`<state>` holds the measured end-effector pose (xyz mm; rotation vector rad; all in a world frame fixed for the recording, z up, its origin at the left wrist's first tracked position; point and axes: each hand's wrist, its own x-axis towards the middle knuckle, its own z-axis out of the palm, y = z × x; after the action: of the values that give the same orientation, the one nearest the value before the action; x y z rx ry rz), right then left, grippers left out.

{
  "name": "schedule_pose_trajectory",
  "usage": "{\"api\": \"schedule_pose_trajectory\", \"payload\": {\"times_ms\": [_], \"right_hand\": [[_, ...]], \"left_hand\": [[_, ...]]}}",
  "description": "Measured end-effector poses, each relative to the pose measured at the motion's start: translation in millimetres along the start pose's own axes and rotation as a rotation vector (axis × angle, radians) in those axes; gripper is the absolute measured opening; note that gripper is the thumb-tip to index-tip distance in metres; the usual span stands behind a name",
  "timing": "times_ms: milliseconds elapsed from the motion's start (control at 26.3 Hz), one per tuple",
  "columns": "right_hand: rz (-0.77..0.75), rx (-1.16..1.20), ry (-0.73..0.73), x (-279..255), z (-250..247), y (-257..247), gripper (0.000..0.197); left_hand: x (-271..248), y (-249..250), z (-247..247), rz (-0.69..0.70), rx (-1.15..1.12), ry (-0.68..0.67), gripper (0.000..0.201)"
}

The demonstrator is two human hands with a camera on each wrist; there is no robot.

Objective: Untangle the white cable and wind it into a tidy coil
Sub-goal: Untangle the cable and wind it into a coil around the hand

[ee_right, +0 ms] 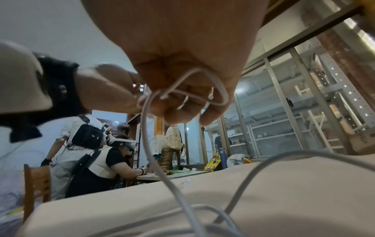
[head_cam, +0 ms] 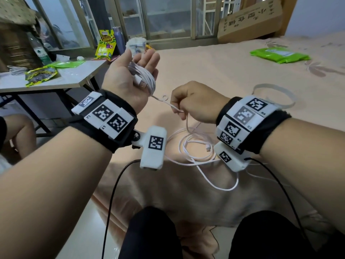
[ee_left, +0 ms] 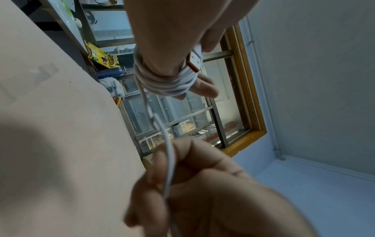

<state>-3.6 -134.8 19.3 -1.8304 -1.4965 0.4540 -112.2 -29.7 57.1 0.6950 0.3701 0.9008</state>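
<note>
My left hand (head_cam: 127, 71) is raised palm up above the bed, with several turns of the white cable coil (head_cam: 147, 77) wound round its fingers. In the left wrist view the thumb presses the plug end against the coil (ee_left: 166, 83). A short strand with a small kink loop (head_cam: 165, 98) runs down to my right hand (head_cam: 194, 103), which pinches it in a fist. The strand (ee_right: 146, 128) hangs from that fist (ee_right: 182, 56). The remaining cable lies in loose tangled loops (head_cam: 196, 146) on the bed under my wrists.
The beige bed sheet (head_cam: 224, 62) bears a green packet (head_cam: 280, 55) and a clear strap loop (head_cam: 274, 94). A grey table (head_cam: 71, 75) at left holds snack bags and a bottle. Black camera leads (head_cam: 112, 202) hang by my knees. Other people sit at that table.
</note>
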Motion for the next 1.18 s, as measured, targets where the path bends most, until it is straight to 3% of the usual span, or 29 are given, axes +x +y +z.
{"api": "schedule_pose_trajectory", "payload": {"times_ms": [152,342,456,608,799,989,1179], "right_hand": [[-0.008,0.115,0.105,-3,-5,-3,0.017],[-0.117,-0.017,0.128,-7,-13,4,0.023],[-0.124,-0.11,0.132,-7,-19,3,0.022],[-0.115,-0.262,0.175,-8,-18,-2,0.021],[-0.218,-0.408,0.053,-11,-21,-14,0.011],[-0.252,-0.378,0.112,-3,-34,-16,0.007],[-0.211,-0.345,0.136,-3,-25,-9,0.006]], "left_hand": [[8,-5,-1,0.059,0.148,0.034,0.026],[11,-11,-10,0.105,0.425,0.041,0.021],[5,-16,-14,0.021,0.647,-0.008,0.026],[-13,-18,-14,-0.036,1.049,-0.176,0.022],[-23,-17,-18,-0.202,1.442,-0.317,0.07],[-21,-12,-30,-0.532,1.273,-0.556,0.09],[-26,-2,-38,-0.633,0.801,-0.762,0.054]]}}
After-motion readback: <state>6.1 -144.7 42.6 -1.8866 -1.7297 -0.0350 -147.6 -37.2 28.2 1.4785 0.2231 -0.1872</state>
